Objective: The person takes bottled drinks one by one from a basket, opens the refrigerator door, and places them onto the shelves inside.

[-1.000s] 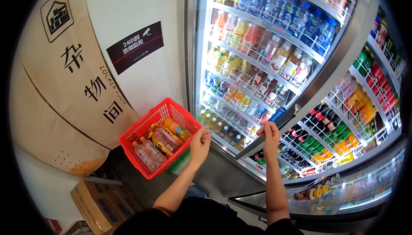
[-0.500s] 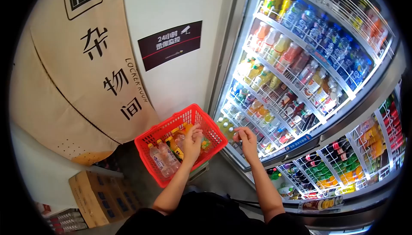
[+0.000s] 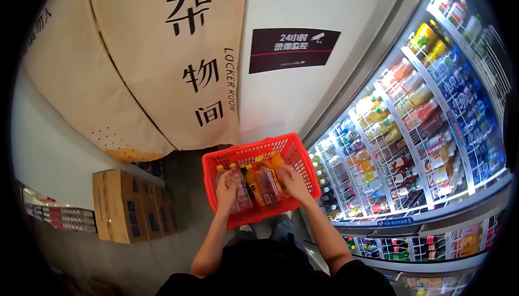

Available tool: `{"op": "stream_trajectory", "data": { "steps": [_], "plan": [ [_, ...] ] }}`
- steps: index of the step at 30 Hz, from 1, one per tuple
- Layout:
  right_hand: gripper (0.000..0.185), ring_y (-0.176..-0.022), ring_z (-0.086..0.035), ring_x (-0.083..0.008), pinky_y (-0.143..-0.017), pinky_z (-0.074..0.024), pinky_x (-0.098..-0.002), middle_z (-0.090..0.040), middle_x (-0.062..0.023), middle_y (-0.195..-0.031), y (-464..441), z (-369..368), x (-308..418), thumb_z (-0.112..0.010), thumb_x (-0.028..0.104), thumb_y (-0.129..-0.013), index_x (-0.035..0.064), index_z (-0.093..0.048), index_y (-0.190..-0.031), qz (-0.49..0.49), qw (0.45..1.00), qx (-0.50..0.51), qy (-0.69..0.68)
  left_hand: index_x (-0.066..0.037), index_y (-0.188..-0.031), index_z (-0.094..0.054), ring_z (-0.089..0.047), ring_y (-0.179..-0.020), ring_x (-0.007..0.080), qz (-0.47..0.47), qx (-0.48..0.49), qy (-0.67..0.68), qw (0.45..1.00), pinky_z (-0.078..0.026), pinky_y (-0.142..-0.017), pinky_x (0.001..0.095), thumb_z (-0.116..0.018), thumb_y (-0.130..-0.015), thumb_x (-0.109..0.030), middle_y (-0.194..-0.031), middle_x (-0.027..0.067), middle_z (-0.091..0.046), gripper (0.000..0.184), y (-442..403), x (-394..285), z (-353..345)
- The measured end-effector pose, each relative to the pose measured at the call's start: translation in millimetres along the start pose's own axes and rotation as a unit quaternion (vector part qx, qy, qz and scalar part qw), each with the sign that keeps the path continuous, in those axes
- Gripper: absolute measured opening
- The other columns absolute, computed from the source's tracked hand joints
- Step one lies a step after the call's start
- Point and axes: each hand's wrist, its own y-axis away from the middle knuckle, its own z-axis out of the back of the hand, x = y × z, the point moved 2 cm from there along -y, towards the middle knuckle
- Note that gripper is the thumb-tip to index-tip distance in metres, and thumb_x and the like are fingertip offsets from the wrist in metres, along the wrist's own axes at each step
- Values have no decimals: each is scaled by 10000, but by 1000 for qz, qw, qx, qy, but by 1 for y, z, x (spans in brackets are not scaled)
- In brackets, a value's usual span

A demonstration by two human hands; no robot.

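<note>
A red plastic basket [image 3: 216, 216] stands below me, with several drink bottles upright or leaning inside. My left hand [image 3: 226, 189] is in its left side, fingers curled against a clear bottle [image 3: 241, 201] with a yellow cap. On the right side, my right hand [image 3: 292, 183] reaches in with fingers apart, close to an orange drink bottle [image 3: 277, 160]. Between the hands is a labelled bottle of pinkish drink [image 3: 265, 181]. Some fingertips are blurred, and the bottles' lower parts are hidden.
At the right stands a lit drinks fridge [image 3: 416, 134] with several shelves of bottles. Cardboard boxes [image 3: 120, 207] sit on the floor at left, near stacked cans [image 3: 70, 219]. A cloth curtain [image 3: 146, 69] hangs beside a wall bearing a dark sign [image 3: 294, 50].
My view has turned right-to-left, so the fridge sits further right. Both hands have lowered into the basket; my right hand was outside it, beside the fridge. The bottles now stand more upright in view.
</note>
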Motion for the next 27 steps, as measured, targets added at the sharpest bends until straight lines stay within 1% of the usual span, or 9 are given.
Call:
{"op": "stream_trajectory", "data": {
  "steps": [2, 3, 8, 10, 12, 14, 15, 21, 27],
  "plan": [
    [332, -896, -661, -281, -791, -509, -355, -674, -157, -962, -6, -8, -25, -533, 245, -978, -2, -558, -1197, -24, 954, 97, 282, -10, -1304, -512, -616, -919, 140, 0, 115, -66, 991, -500, -813, 259, -617, -953, -199, -1051, 71, -635, 413, -11, 45, 1],
    [418, -884, -650, -362, -788, -510, -402, -658, -208, -963, -13, -9, -66, -551, 276, -952, -9, -524, -1255, 39, 943, 95, 317, 2, -1342, -476, -607, -969, 165, 77, 122, -162, 976, -490, -842, 288, -648, -931, -256, -1052, 96, -638, 515, 0, 30, -8],
    [466, -860, -672, -288, -750, -521, -365, -674, -191, -969, -13, -9, -70, -543, 298, -964, 3, -500, -1324, -70, 955, 124, 259, -5, -1432, -375, -610, -987, 195, 154, 178, -168, 957, -492, -831, 301, -663, -915, -299, -1078, 148, -643, 662, 7, 46, -47],
    [479, -887, -671, -258, -764, -521, -341, -681, -176, -981, -14, -10, -91, -545, 302, -965, 6, -498, -1338, -109, 952, 154, 240, 18, -1452, -318, -611, -1053, 215, 242, 191, -193, 931, -495, -869, 312, -683, -902, -267, -1145, 163, -630, 719, 10, 17, -62],
    [456, -918, -666, -256, -790, -517, -341, -686, -167, -997, -20, -11, -113, -550, 290, -961, 4, -526, -1315, -108, 951, 170, 235, 10, -1454, -301, -601, -1046, 203, 185, 191, -172, 948, -498, -864, 319, -699, -893, -250, -1156, 144, -615, 736, 8, 18, -73],
    [522, -1012, -648, -385, -892, -500, -419, -680, -241, -1034, -29, -9, -123, -513, 388, -944, 36, -538, -1329, -90, 956, 171, 220, 3, -1457, -285, -592, -1040, 191, 127, 189, -150, 962, -501, -858, 325, -715, -883, -233, -1167, 125, -600, 755, 2, 27, -81],
    [522, -1012, -648, -385, -892, -500, -419, -680, -241, -1034, -32, -8, -122, -513, 388, -944, 36, -538, -1329, -89, 956, 177, 218, -4, -1452, -278, -583, -1085, 208, 112, 190, -108, 969, -495, -903, 340, -737, -857, -180, -1208, 133, -581, 771, -2, 39, -84],
    [417, -986, -656, -366, -860, -507, -402, -679, -229, -1046, -26, -11, -96, -550, 282, -918, 10, -598, -1230, -138, 960, 142, 196, 21, -1421, -265, -570, -1166, 246, 87, 146, -113, 979, -479, -961, 343, -763, -811, -121, -1254, 170, -569, 800, -1, 59, -83],
    [434, -948, -626, -162, -795, -505, -296, -664, -95, -1017, -25, -14, -58, -626, 308, -947, 24, -562, -1269, -127, 964, 215, 94, -29, -1486, -289, -610, -889, 135, 159, 119, -79, 977, -476, -742, 254, -742, -811, -90, -1069, 86, -642, 815, 16, -13, -63]
  ]
}}
